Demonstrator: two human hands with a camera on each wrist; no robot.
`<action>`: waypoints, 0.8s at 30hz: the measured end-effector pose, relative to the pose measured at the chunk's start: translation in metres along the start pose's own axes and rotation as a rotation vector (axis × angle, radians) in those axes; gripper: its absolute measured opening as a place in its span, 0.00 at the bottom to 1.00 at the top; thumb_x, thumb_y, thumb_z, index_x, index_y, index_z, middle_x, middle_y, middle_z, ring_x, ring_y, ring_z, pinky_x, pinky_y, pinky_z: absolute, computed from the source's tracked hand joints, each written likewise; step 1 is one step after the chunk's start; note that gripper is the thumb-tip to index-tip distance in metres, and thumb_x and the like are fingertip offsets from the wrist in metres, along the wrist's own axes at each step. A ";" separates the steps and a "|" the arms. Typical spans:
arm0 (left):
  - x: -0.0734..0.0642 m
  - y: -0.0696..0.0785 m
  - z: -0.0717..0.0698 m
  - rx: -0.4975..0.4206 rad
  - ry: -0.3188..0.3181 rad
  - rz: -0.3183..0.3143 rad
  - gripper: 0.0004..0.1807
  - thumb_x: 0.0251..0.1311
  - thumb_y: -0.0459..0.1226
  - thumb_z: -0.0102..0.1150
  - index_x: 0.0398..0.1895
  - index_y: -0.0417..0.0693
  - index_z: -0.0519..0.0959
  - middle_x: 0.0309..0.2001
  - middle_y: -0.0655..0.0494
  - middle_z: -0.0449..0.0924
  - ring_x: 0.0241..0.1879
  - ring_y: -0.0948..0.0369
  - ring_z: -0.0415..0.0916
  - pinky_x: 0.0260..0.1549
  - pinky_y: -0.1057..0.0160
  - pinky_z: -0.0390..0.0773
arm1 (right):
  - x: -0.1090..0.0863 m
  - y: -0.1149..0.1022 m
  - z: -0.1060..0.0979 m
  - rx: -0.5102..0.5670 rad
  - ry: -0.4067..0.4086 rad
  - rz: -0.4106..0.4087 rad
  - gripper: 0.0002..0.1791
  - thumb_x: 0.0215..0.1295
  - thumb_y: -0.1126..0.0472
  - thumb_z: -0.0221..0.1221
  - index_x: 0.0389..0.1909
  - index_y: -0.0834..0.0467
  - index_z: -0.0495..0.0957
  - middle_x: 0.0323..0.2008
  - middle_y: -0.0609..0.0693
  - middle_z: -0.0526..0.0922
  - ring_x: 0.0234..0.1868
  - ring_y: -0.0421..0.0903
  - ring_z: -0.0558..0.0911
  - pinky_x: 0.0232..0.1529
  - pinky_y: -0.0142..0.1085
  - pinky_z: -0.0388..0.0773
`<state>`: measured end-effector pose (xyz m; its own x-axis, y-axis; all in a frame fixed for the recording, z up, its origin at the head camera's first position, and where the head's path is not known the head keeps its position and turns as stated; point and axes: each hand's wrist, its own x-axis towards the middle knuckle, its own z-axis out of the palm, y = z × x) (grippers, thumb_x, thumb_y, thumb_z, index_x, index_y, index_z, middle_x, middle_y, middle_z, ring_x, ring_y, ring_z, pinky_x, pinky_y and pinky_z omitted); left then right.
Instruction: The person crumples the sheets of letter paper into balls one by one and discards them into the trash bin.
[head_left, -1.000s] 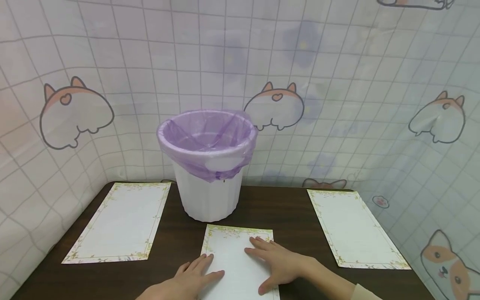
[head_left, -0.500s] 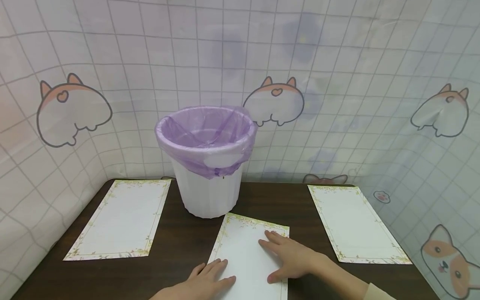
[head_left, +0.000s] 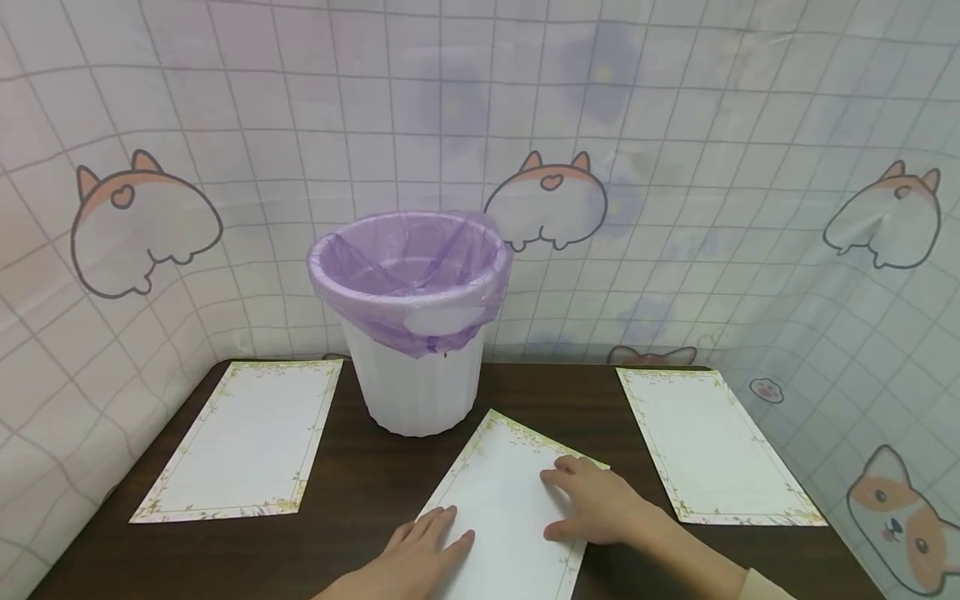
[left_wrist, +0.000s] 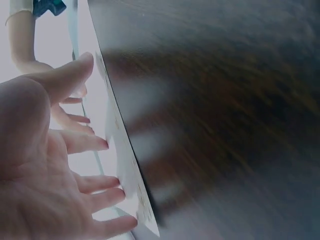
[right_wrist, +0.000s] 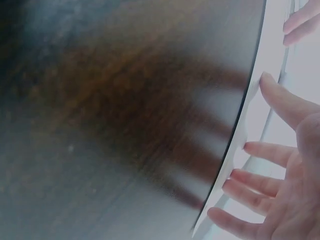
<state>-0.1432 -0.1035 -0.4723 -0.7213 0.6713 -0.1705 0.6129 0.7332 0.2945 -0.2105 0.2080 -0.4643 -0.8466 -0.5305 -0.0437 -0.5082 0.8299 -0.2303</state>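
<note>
A white sheet of paper (head_left: 506,483) with a yellow-green floral border lies slanted on the dark table (head_left: 360,492), its far corner pointing toward the bin. On its left edge my left hand (head_left: 412,560) rests with fingers spread. My right hand (head_left: 596,504) touches the sheet's right side, fingers also apart and slightly bent. In the left wrist view, the left fingers (left_wrist: 105,184) reach straight onto the paper's edge. The right wrist view has the right thumb (right_wrist: 285,102) and fingertips along the opposite edge. Neither hand pinches the sheet. Its near end is cut off below the head view.
Behind the sheet stands a white bin (head_left: 423,387) lined with a purple bag (head_left: 408,250). A second bordered sheet (head_left: 251,442) lies at the left, and a third sheet (head_left: 712,442) at the right. A grid-patterned cloth (head_left: 697,208) with corgi drawings surrounds the table.
The middle sheet has turned clockwise and shifted right, its far corner swinging toward the right. Both hands have moved rightward with it, staying on the paper.
</note>
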 end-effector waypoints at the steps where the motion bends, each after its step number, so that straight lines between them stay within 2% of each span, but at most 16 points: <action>1: 0.001 0.001 0.000 0.012 0.004 -0.007 0.52 0.58 0.71 0.60 0.77 0.49 0.65 0.76 0.38 0.55 0.74 0.44 0.53 0.64 0.38 0.64 | 0.000 0.000 -0.001 -0.010 0.006 0.003 0.42 0.51 0.39 0.75 0.63 0.57 0.79 0.59 0.59 0.76 0.59 0.60 0.76 0.49 0.58 0.79; 9: 0.011 0.001 0.003 0.102 0.090 -0.078 0.46 0.61 0.67 0.60 0.73 0.47 0.71 0.71 0.37 0.62 0.69 0.41 0.61 0.56 0.34 0.71 | 0.004 0.000 -0.002 -0.063 0.042 0.045 0.41 0.51 0.37 0.75 0.59 0.60 0.80 0.50 0.57 0.77 0.51 0.57 0.76 0.38 0.52 0.81; 13: 0.018 -0.001 0.003 0.061 0.100 -0.112 0.49 0.55 0.66 0.67 0.72 0.46 0.71 0.71 0.34 0.62 0.70 0.38 0.60 0.56 0.31 0.70 | 0.007 0.003 -0.001 -0.035 0.055 0.082 0.34 0.54 0.42 0.75 0.56 0.59 0.82 0.47 0.57 0.78 0.49 0.56 0.77 0.39 0.52 0.81; 16: 0.022 -0.004 0.001 0.009 0.084 -0.129 0.53 0.50 0.66 0.71 0.73 0.46 0.70 0.73 0.34 0.59 0.72 0.37 0.58 0.59 0.29 0.66 | 0.010 0.009 -0.002 0.006 0.061 0.114 0.28 0.55 0.46 0.76 0.52 0.58 0.84 0.44 0.54 0.79 0.47 0.55 0.79 0.39 0.52 0.81; 22: 0.027 -0.013 -0.009 -0.079 0.062 -0.101 0.56 0.44 0.64 0.77 0.75 0.50 0.69 0.76 0.34 0.55 0.74 0.36 0.52 0.62 0.27 0.60 | 0.021 0.024 -0.016 0.170 0.031 0.132 0.24 0.54 0.54 0.77 0.49 0.59 0.83 0.33 0.48 0.79 0.32 0.45 0.77 0.33 0.44 0.77; 24: 0.027 -0.016 -0.013 -0.094 0.060 -0.090 0.55 0.42 0.63 0.79 0.74 0.52 0.70 0.76 0.33 0.55 0.75 0.35 0.51 0.63 0.26 0.58 | 0.026 0.029 -0.022 0.220 0.012 0.130 0.26 0.52 0.56 0.78 0.50 0.60 0.82 0.34 0.49 0.80 0.32 0.45 0.77 0.34 0.45 0.77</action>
<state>-0.1767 -0.0987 -0.4694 -0.7918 0.5934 -0.1446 0.5139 0.7752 0.3674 -0.2502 0.2221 -0.4507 -0.9049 -0.4189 -0.0755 -0.3496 0.8326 -0.4296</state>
